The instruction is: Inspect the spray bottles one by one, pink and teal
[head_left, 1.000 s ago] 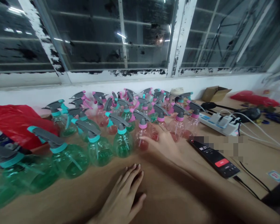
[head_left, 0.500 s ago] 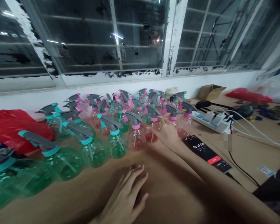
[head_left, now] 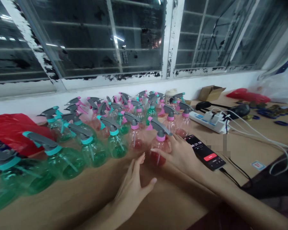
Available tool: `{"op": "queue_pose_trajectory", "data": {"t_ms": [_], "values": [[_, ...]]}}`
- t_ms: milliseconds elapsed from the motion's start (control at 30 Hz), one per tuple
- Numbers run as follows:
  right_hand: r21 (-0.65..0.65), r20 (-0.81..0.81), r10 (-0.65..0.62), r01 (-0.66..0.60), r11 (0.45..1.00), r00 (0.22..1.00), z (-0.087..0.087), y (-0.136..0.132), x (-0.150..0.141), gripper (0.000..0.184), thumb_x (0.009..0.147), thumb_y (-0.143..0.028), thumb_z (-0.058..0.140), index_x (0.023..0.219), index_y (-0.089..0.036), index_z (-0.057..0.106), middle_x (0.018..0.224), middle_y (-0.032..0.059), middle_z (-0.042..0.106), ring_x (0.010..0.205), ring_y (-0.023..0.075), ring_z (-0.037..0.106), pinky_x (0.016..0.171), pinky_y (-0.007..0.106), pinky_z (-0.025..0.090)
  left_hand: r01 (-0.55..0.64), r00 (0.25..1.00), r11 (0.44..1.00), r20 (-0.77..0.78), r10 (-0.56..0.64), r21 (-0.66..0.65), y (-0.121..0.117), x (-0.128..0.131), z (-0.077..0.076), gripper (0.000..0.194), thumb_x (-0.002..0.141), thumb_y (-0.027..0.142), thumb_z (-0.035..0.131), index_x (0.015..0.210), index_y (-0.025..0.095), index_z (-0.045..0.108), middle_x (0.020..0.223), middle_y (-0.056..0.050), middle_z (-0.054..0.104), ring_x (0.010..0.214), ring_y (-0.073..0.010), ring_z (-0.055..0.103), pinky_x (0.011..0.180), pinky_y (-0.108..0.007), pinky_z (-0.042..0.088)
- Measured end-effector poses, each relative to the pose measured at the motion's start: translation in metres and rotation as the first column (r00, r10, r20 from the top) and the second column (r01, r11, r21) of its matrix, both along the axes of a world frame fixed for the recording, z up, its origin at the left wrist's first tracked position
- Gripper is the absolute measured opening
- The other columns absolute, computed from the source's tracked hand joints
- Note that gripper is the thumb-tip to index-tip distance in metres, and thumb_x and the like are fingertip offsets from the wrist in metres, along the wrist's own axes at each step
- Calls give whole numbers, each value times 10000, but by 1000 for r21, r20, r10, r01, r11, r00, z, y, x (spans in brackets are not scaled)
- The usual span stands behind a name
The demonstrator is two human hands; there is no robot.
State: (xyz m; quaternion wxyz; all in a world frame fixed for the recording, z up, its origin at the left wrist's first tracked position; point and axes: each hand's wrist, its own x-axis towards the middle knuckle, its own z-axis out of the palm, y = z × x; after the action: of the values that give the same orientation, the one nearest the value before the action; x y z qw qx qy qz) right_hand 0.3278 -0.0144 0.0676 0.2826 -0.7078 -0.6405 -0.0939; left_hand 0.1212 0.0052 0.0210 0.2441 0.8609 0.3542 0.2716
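One pink-collared spray bottle (head_left: 158, 156), red liquid inside, upright at the front of the group near the middle of the bench (head_left: 170, 199); whether its base touches the surface cannot be told. Right hand (head_left: 182, 153): fingers wrapped about the bottle's right side, thumb across its front, grasping it. Left hand (head_left: 132, 191): released, fingers extended, thumb spread, near the bottle but apart from it. Directly left, a second pink-collared bottle (head_left: 135, 140), then a front row of teal-collared bottles with green liquid, the nearest being a green bottle (head_left: 117, 147). Behind, many more sprayers, closely packed and overlapping, hemming in the rear. One phone (head_left: 205, 155), timer lit, lying just beside the right hand and crowding that side. Beyond it, one white power strip (head_left: 214, 126) with plugs and trailing white cables (head_left: 264, 138). At the back, one pale cup (head_left: 170, 95), partly hidden by sprayers, and one opened cardboard box (head_left: 210, 93). Left end: one red plastic bag (head_left: 28, 132). Far right: a second red bag (head_left: 248, 95).
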Motion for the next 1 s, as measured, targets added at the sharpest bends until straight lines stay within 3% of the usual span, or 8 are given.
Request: {"op": "queue_pose_trajectory", "data": {"t_ms": [167,300,400,500,600,700,800,1000], "values": [[68,-65,170,-166,984,983,-3,-46,-20,649,758,-683,524,1041,-104,604,953,183,670,922,360,617,724,476,509,21,999,1000,28,-21,-21,-14,-1,-6,885,755,296,681,1438,252,120,1439,-155,321,1302,-347,359,1003,-566,359],[56,-144,256,-251,966,956,1,-59,-36,560,720,-680,572,870,-143,615,831,137,650,812,336,612,672,481,495,85,991,995,104,-78,-59,-24,-10,-9,862,755,269,687,1429,270,150,1411,-120,370,1270,-321,406,1013,-537,365],[39,-306,344,-350,936,888,9,-54,-42,495,683,-613,664,895,-170,597,872,98,641,854,303,605,739,466,484,111,986,989,137,-97,-102,-28,-16,-6,802,764,269,697,1403,285,213,1364,-92,431,1229,-306,453,995,-511,391],[101,-518,471,-495,863,715,15,-42,-48,548,686,-491,724,1115,-203,541,1049,79,632,964,260,596,833,423,479,110,987,986,129,-95,-121,-28,-20,-1,760,757,286,716,1373,289,270,1330,-74,466,1214,-304,468,986,-482,403],[188,-634,530,-552,812,564,18,-31,-57,531,711,-427,715,1176,-253,526,979,31,640,836,203,610,723,343,508,91,993,992,78,-84,-89,-29,-23,3,760,745,327,721,1363,305,281,1311,-53,485,1204,-314,477,980,-469,410],[196,-645,525,-544,816,555,19,-26,-65,348,757,-415,665,1071,-281,599,791,-12,608,638,164,550,554,296,464,96,995,994,31,-94,-54,-29,-27,3,792,732,390,722,1369,310,259,1299,-61,501,1173,-332,504,947,-477,440],[206,-646,546,-568,797,533,18,-24,-69,146,809,-318,592,942,-275,632,720,-19,588,623,163,540,565,297,458,108,994,993,-14,-109,-40,-28,-30,2,819,708,425,737,1362,284,266,1288,-98,507,1162,-353,510,935,-506,446],[228,-679,557,-584,779,478,13,-20,-71,234,722,-134,515,904,-250,606,684,-25,549,558,141,476,523,272,445,123,990,992,-67,-124,-8,-23,-35,6,861,704,459,750,1379,202,280,1319,-160,487,1193,-360,484,946,-536,421]]}}
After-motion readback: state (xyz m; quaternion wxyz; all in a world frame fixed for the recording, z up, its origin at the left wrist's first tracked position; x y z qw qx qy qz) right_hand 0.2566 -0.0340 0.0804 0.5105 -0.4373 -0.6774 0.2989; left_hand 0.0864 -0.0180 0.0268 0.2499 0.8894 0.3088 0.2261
